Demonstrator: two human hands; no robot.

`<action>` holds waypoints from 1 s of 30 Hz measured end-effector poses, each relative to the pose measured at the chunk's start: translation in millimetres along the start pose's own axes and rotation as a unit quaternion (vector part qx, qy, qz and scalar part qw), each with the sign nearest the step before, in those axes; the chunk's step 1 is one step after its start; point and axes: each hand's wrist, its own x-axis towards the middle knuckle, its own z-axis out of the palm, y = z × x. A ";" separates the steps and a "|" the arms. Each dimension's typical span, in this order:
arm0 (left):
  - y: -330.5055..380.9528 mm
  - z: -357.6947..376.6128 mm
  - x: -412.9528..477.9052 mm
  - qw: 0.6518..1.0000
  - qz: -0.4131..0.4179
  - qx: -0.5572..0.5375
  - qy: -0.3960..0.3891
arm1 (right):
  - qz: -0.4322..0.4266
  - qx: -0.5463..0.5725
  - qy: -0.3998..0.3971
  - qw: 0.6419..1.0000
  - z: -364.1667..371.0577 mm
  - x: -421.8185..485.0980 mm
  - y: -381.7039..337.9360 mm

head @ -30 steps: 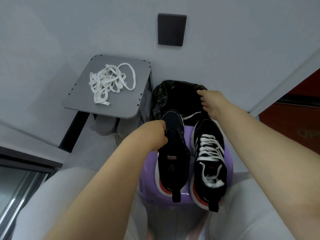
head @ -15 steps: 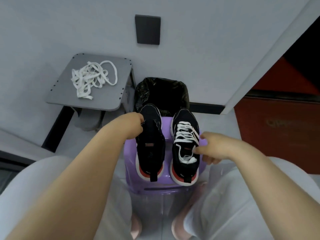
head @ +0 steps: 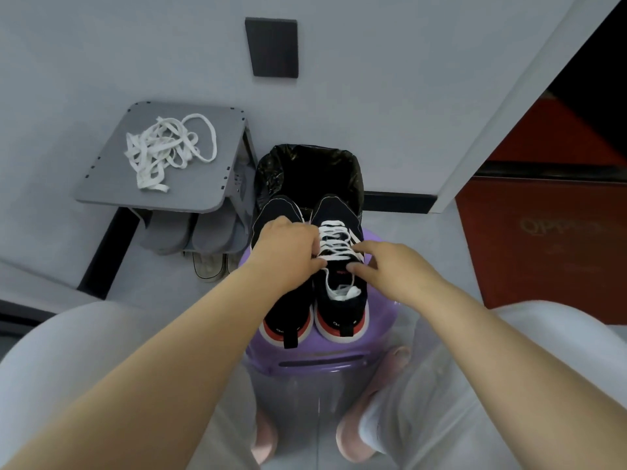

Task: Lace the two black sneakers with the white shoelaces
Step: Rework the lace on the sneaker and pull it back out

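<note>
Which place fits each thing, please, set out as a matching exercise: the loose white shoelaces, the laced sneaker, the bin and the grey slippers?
1 loose white shoelaces
2 laced sneaker
3 bin
4 grey slippers

A under the grey table
B on the purple stool
C on the grey table
D behind the purple stool

Pairs: 1-C, 2-B, 3-D, 4-A.

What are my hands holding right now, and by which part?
Left hand pinches the white lace of the laced sneaker at its left edge. Right hand touches the lace's right side; a grip cannot be told.
</note>
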 end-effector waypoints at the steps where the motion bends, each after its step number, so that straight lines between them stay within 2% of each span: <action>1: -0.6 0.6 1.4 1.000 -0.009 0.009 0.007 | 0.009 0.009 0.022 1.000 -1.4 2.2 0.8; 7: -0.1 1.0 4.9 1.000 0.000 -0.008 0.007 | 0.001 0.096 0.083 0.992 -0.5 9.2 -1.8; 10: -3.9 0.6 4.8 0.995 0.004 -0.104 -0.002 | -0.002 0.204 0.075 0.976 -3.3 12.4 -3.1; 12: -2.5 -2.1 3.3 0.985 0.000 -0.169 -0.022 | -0.004 0.219 0.057 0.974 -4.1 15.0 -3.2; 17: -3.7 -7.7 4.8 0.977 -0.025 -0.203 -0.067 | -0.009 0.118 0.009 0.993 -22.5 16.7 5.7; 21: -10.6 -16.6 6.2 0.985 -0.027 -0.132 -0.108 | 0.027 0.045 -0.062 0.997 -30.0 14.8 14.2; 23: -13.2 -21.1 6.3 0.989 -0.009 -0.082 -0.119 | 0.035 0.045 -0.049 0.997 -27.2 15.3 13.7; 27: -22.2 -32.2 5.9 0.990 -0.025 -0.082 -0.108 | 0.071 0.054 0.013 0.996 -31.2 17.1 16.2; 30: -39.4 -46.1 5.2 0.984 -0.089 -0.134 -0.077 | 0.118 -0.022 0.096 0.988 -40.5 16.4 24.1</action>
